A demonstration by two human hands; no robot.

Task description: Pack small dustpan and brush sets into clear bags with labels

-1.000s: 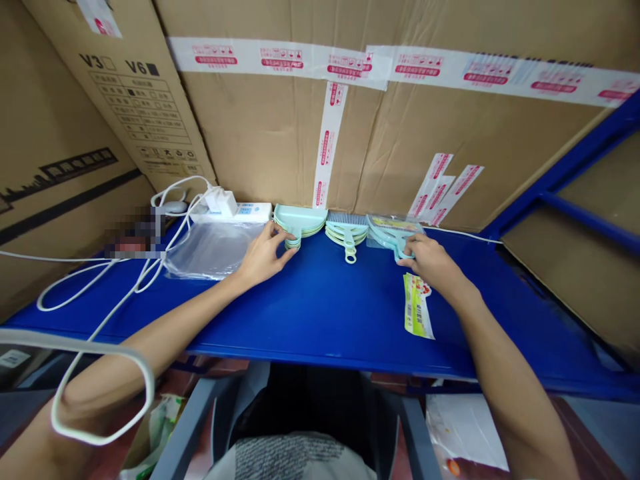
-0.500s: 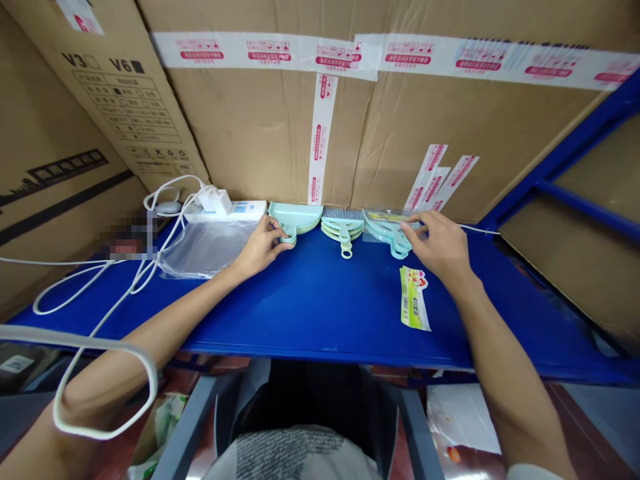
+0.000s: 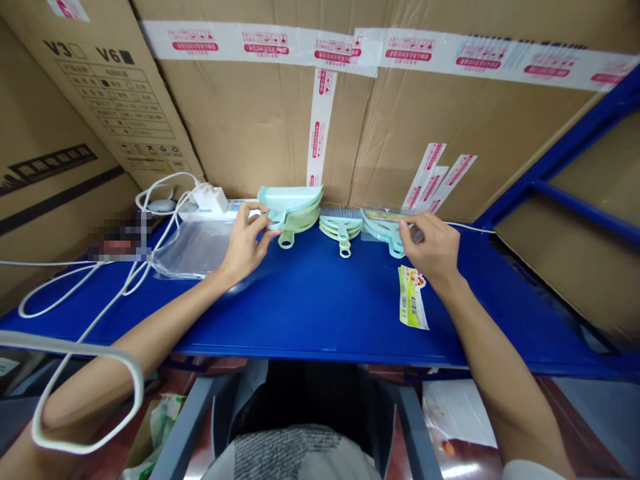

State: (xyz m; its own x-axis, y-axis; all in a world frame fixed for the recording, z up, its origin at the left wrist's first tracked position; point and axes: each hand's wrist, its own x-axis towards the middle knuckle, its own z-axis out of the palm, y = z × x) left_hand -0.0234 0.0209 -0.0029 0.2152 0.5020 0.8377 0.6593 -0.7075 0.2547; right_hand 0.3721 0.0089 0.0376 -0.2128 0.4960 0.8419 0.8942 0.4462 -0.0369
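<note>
My left hand pinches the handle of a mint dustpan, which is raised and tilted over a light green dustpan below it. To the right sits a stack of small brushes, blue bristles toward the back and handles toward me. Farther right lies a bagged dustpan set, pale blue in clear plastic with a printed card inside. My right hand is closed at the right edge of this bag, its fingertips partly hidden. A yellow-green printed card lies on the blue table below that hand.
Clear plastic bags lie at the left beside a white power strip with a plug. White cables loop across the left side and over my left forearm. A cardboard wall stands behind; a blue frame bar rises at the right.
My left hand has lifted the mint dustpan off its stack and drawn it slightly left, uncovering the light green one. The right hand stays at the bagged set. The view has shifted slightly.
</note>
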